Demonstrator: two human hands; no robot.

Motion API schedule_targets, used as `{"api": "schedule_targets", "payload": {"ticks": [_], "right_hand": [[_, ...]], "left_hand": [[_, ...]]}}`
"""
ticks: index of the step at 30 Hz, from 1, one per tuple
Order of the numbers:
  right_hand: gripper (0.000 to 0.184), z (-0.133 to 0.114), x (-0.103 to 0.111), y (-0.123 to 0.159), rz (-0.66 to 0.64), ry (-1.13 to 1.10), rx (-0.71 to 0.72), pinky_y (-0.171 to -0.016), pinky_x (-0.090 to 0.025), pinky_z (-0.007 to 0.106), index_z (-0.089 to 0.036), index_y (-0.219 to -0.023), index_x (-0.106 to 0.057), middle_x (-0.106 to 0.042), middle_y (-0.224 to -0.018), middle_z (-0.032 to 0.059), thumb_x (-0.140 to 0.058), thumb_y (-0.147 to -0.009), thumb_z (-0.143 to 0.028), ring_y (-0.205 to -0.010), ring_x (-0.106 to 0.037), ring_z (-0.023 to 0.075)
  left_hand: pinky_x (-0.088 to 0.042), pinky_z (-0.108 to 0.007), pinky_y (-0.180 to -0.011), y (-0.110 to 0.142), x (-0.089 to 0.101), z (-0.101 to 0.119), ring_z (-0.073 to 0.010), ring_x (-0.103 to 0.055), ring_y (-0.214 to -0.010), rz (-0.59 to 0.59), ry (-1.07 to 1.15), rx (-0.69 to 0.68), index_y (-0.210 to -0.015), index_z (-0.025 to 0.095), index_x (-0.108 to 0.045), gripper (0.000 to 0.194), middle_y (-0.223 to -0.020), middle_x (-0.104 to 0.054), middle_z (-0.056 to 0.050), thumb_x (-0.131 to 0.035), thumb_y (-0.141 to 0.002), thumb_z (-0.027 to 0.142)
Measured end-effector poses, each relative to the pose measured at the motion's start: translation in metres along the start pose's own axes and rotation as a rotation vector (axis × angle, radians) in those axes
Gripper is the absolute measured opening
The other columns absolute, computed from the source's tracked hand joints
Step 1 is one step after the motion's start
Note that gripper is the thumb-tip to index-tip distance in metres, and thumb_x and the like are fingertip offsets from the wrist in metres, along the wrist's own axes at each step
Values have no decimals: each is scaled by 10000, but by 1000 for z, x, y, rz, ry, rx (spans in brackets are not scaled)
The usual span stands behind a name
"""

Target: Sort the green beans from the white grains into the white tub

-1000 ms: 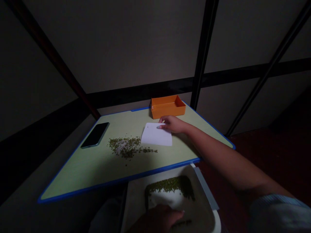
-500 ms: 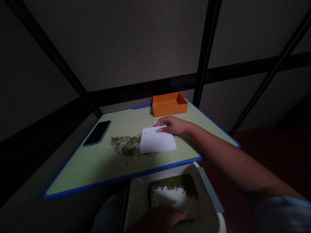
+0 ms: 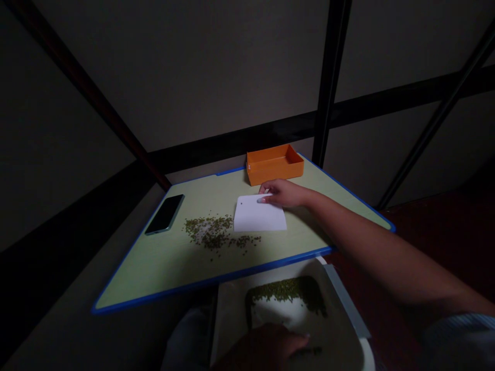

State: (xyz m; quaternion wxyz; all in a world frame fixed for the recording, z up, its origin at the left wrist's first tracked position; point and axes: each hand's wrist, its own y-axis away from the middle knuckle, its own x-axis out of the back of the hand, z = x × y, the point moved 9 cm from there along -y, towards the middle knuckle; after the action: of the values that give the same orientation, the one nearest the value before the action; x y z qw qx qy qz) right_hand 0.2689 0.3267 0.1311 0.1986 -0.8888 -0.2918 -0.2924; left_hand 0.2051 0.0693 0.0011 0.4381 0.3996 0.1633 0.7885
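Grains (image 3: 212, 239) are still lying scattered on the table (image 3: 154, 273), at eight o'clock from the white card (image 3: 259, 216) the right hand (image 3: 285, 192) is pinching; many are already lying in the tub (image 3: 232, 314), at five o'clock. The left hand's (image 3: 266, 342) grip is too dark to tell.

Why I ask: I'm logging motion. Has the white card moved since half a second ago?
Yes: the white card has moved away from the table's near edge, toward the orange box.

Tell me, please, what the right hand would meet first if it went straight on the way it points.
Probably the scattered green grains, met by the white card the right hand holds; the phone lies beyond, though the card's height above the table is unclear.
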Motion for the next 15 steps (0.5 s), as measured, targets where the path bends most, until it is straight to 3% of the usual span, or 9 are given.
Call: {"api": "schedule_targets", "payload": {"ticks": [6, 15], "right_hand": [[151, 1, -13, 2, -87, -29, 4, -547, -296, 239, -145, -885, -604, -508, -655, -31, -650, -812, -270, -575, -425, 100], [180, -4, -23, 5, -182, -139, 49, -535, -300, 223, -144, -902, -600, -525, -663, -32, -653, -831, -301, -570, -423, 88]], "left_hand": [[-329, -427, -1094, 7, 2, -5, -323, -488, -1305, 76, 87, 59, -1389, 312, -555, 500, -1440, -538, -51, -586, -892, 358], [-359, -435, -1074, 7, 3, -4, -327, -507, -1287, 63, 38, 101, -1393, 345, -544, 518, -1457, -522, -33, -593, -878, 362]]}}
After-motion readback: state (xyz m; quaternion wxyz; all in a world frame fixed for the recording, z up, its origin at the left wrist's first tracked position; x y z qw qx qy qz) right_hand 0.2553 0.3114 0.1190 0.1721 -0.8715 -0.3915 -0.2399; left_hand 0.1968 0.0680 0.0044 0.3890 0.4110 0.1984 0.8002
